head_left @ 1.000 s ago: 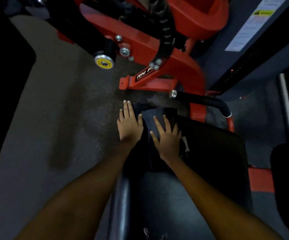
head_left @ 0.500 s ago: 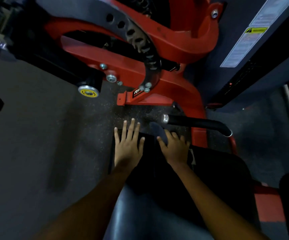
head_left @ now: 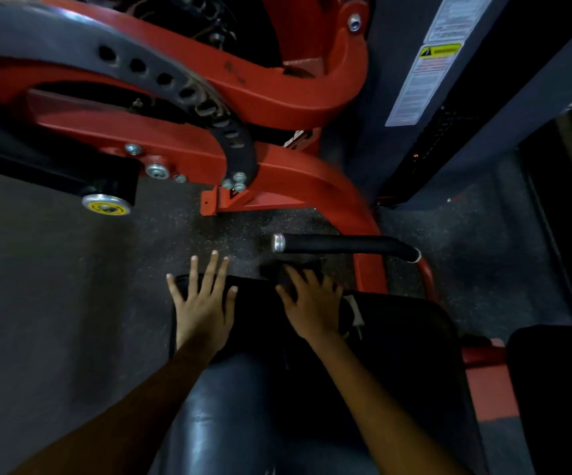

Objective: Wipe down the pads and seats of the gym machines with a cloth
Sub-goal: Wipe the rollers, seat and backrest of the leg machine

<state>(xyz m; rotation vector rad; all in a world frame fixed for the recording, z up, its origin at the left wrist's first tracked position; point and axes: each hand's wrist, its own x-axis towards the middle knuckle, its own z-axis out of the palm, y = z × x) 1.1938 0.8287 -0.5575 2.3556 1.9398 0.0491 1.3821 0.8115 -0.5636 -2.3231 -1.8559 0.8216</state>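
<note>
Cloth: one dark cloth, lying at the far edge of the seat, partly under the right hand; its far end reaches past the seat edge toward the handle. Hard to separate from the black pad in the dim light.
Seat: one black padded seat, directly below the camera, glossy on the near part.
Right hand: one right hand, flat on the cloth, fingers straight and spread, pressing down. Nothing pinched.
Left hand: one left hand, flat on the seat's far left corner, fingers straight and fanned, tips past the edge over the floor. Beside the cloth; contact with it cannot be told.
Tag: one small pale tag just right of the right hand, on the seat.
Handle: one black bar handle with a silver end cap, just beyond the cloth, apart from both hands.
Frame: one red machine frame, with a dark curved plate of holes and several silver bolts.
Roller: one yellow-faced roller end, at the left.
Label: one white warning label on a dark panel, upper right.
Floor: dark speckled rubber floor.
</note>
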